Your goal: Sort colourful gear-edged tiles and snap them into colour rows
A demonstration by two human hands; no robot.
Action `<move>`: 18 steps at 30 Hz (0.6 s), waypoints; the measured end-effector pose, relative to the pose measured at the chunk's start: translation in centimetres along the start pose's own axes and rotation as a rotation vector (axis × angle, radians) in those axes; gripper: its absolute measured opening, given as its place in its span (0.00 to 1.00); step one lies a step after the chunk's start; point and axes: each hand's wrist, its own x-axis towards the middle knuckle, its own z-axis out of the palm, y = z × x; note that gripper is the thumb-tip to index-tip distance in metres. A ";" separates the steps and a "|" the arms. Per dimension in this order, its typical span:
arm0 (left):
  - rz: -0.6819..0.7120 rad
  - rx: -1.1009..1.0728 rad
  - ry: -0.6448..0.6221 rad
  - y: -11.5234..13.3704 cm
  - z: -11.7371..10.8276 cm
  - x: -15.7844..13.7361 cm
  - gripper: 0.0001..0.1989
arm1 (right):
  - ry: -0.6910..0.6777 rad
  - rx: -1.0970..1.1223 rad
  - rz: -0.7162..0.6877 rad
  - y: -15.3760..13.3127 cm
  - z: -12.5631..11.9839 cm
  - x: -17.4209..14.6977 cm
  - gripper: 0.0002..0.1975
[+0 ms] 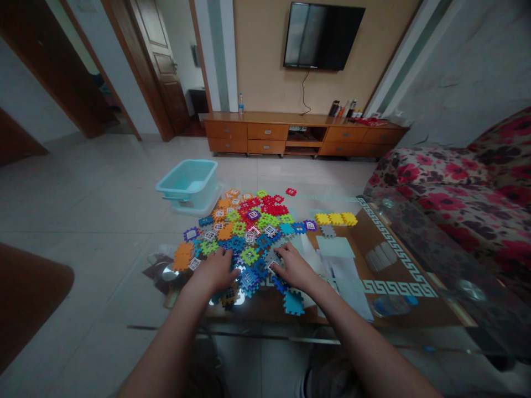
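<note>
A heap of colourful interlocking plastic tiles (249,256) covers the middle of the glass-topped table. At the heap's near left side, my left hand (218,269) rests over blue tiles, its thumb and fingers apart. Across from it, my right hand (292,264) reaches onto the right side of the heap. Its thumb and fingers are spread beside a grey tile (271,256), touching the pieces there; neither hand visibly lifts one. Between the hands lie a lime-green tile (249,255) and blue tiles (249,281). Near the front edge lies a light-blue tile (293,303).
A turquoise plastic tub (188,185) stands at the table's far left. Yellow tiles (336,219) form a row at the right, above papers (346,276). A plastic bottle (392,305) lies near the right front. Beyond are a floral sofa (448,193) and a wooden cabinet (265,132).
</note>
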 end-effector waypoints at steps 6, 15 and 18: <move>0.014 0.002 0.013 -0.3 0.4 0.1 0.26 | 0.022 0.069 0.002 -0.2 0.4 0.0 0.24; -0.002 0.140 -0.109 0.2 -0.1 0.2 0.31 | 0.121 0.166 -0.036 0.0 0.8 0.3 0.19; -0.004 0.145 -0.113 0.2 -0.1 0.1 0.32 | 0.140 0.188 -0.035 -0.1 0.9 0.4 0.17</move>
